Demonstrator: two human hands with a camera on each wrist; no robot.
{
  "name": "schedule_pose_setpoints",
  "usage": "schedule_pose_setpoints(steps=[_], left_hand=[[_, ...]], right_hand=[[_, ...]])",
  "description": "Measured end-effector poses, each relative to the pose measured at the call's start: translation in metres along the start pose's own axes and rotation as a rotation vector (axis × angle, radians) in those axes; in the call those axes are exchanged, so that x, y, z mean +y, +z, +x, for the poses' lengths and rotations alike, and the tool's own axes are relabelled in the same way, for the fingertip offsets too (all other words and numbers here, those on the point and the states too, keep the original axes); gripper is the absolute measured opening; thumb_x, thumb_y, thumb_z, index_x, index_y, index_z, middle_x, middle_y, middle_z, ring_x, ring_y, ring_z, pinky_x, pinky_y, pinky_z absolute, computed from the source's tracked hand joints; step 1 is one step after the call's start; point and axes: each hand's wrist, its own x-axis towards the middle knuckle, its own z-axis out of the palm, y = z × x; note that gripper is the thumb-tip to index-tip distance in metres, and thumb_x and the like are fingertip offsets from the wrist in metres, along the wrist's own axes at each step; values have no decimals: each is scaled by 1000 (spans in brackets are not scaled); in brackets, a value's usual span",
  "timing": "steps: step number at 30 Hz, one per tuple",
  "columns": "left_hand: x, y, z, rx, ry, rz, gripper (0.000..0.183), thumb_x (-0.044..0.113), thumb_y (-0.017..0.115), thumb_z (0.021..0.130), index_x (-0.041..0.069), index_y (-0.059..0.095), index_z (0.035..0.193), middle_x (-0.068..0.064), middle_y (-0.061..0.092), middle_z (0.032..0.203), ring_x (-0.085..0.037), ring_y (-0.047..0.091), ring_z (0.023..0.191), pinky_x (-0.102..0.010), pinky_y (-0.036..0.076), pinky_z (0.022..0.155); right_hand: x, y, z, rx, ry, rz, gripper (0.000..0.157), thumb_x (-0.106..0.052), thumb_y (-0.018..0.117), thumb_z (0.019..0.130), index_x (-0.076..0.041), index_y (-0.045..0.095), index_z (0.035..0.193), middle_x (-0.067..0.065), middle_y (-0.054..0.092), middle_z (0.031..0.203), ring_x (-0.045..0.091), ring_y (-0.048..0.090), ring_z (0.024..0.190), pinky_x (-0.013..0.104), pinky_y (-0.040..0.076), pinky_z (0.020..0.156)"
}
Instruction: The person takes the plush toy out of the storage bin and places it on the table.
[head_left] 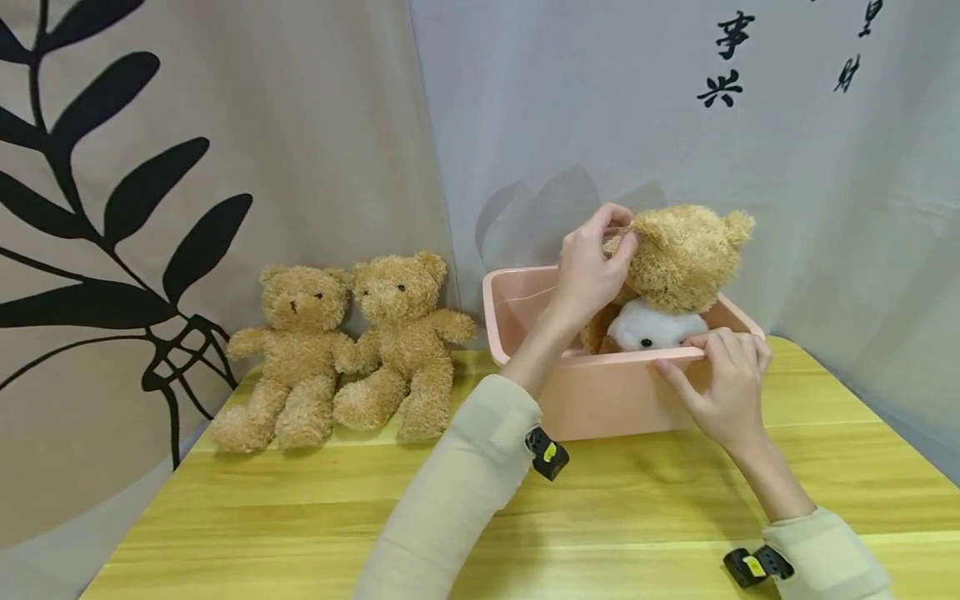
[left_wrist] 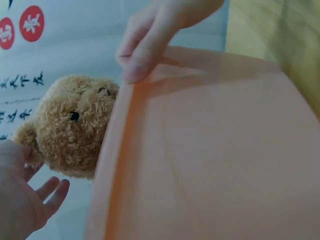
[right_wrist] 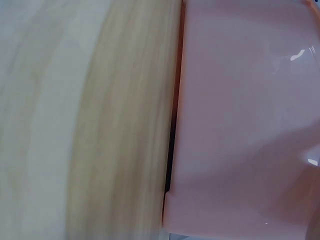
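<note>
In the head view my left hand [head_left: 588,267] pinches the ear of a tan teddy bear [head_left: 686,258] by thumb and fingertips. That bear's head rises above a pink plastic bin [head_left: 615,400], its back to the head camera. My right hand [head_left: 731,387] grips the bin's front rim, thumb outside and fingers over the top. Just behind that rim, a white plush toy [head_left: 648,325] with a black eye shows inside. From the left wrist, the bear's face [left_wrist: 75,130] appears beside the bin wall [left_wrist: 215,145]. The right wrist view has only the bin's side [right_wrist: 245,110] and the table.
Two more tan teddy bears [head_left: 300,350] [head_left: 401,333] sit side by side left of the bin, leaning back near the curtain. The yellow wooden table [head_left: 615,517] carries everything. Behind it hangs a pale curtain [head_left: 337,125] with black leaf shapes and characters.
</note>
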Motion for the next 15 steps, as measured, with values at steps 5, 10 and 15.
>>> schedule_pose_setpoints(steps=[5, 10, 15], left_hand=[[4, -12, 3, 86, 9, -103, 14, 1, 59, 97, -1, 64, 110, -15, 70, 111, -20, 68, 109, -17, 55, 79], [-3, -28, 1, 139, -1, -218, 13, 0, 58, 98, -1, 61, 111, -17, 68, 114, -18, 67, 111, -20, 55, 85], [-17, -44, -8, 146, -39, -293, 14, 0, 55, 100, -1, 57, 114, -17, 64, 118, -19, 64, 115, -27, 54, 92]], right_hand=[[-1, -1, 0, 4, -2, -1, 74, -68, 58, 91, 6, 61, 90, 17, 55, 82, 36, 39, 79, 34, 11, 96], [-1, 0, -1, 2, 1, -2, 74, -68, 58, 91, 6, 61, 91, 17, 56, 83, 37, 40, 80, 33, 11, 96], [1, 0, -2, 7, -4, 1, 73, -68, 59, 91, 5, 61, 90, 17, 56, 82, 36, 40, 79, 34, 12, 96]])
